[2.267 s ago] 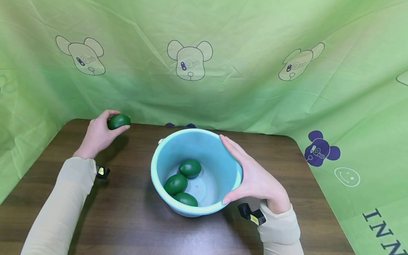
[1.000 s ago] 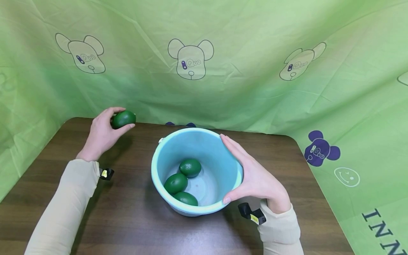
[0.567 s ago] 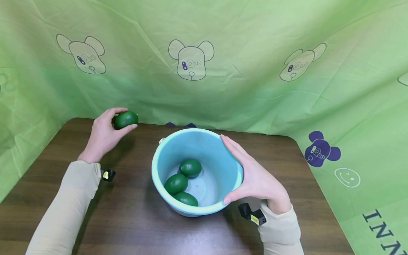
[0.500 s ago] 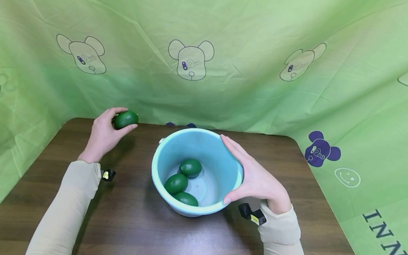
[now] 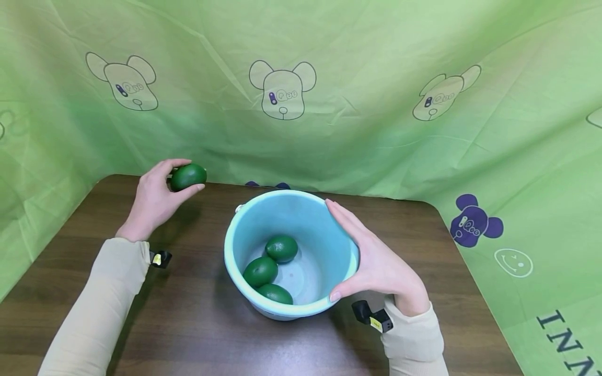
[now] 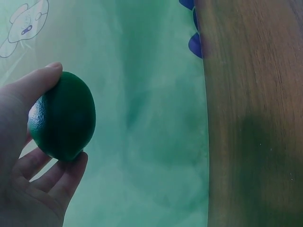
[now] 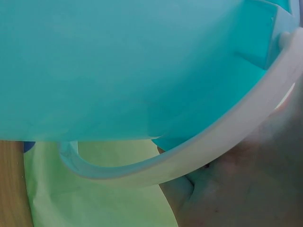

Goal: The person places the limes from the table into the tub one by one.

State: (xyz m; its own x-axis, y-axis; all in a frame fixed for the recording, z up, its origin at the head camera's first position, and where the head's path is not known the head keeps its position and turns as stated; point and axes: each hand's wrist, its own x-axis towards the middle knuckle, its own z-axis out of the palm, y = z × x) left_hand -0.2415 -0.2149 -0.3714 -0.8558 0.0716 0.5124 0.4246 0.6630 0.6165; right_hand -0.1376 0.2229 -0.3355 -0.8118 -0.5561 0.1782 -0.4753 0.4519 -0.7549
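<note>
My left hand [image 5: 154, 201] holds a dark green lime [image 5: 189, 176] between thumb and fingers, raised near the table's far left. In the left wrist view that lime [image 6: 66, 118] has its pointed end downward. A light blue bucket [image 5: 301, 216] stands mid-table, with several limes, three visible, lying inside: an upper lime [image 5: 281, 248], a middle lime [image 5: 261, 271] and a lower lime [image 5: 275, 294] partly hidden by the rim. My right hand [image 5: 383, 261] grips the bucket's right rim, thumb in front and fingers behind. A pale handle [image 7: 203, 151] hangs beside it.
The dark wooden table [image 5: 183, 313] has rounded far corners. A green printed cloth [image 5: 348, 141] hangs right behind its far edge and along the sides. Small black wrist cameras, left camera [image 5: 161, 259] and right camera [image 5: 372, 316], sit at both cuffs.
My left hand has shifted slightly to the right with the lime, by very little in the last half second. The right hand, the bucket and the limes inside stay put.
</note>
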